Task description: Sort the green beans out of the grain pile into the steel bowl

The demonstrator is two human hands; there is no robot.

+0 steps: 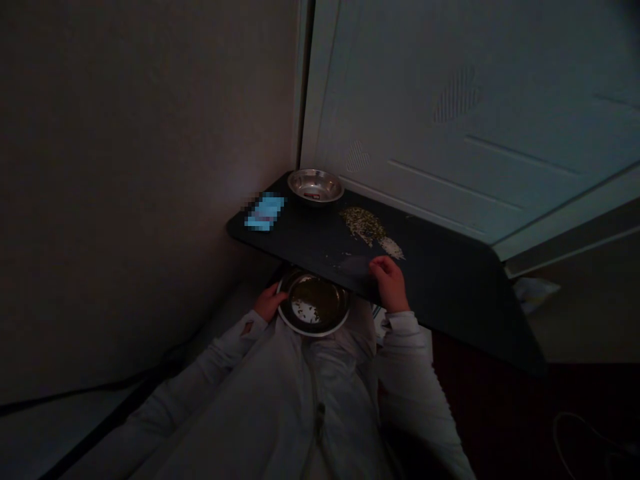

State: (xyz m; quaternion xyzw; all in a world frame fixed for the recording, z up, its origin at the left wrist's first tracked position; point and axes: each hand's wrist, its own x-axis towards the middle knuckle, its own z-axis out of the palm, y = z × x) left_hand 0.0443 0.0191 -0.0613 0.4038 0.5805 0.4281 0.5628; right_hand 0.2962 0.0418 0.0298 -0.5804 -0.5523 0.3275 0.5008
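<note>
My left hand (269, 302) grips the left rim of a shiny metal bowl (324, 329) in my lap, just below the table's near edge. Dark green-brown grains (320, 297) lie in this bowl, with a bright whitish patch at its lower left. My right hand (389, 280) is above the table's near edge, its thumb and fingers pinched together. A faint greyish patch (356, 265) shows left of the fingertips; whether they hold it is too dim to tell. Beyond that hand lie a small heap of white grains (392, 249) and a larger heap of mixed green and pale grains (364, 225).
The dark tabletop (450, 287) runs along a white door (450, 147). A second metal bowl (315, 187), with a red label inside, stands at its far left. A lit, blurred-out phone-like object (265, 212) lies near the left corner. A wall (150, 167) closes the left side.
</note>
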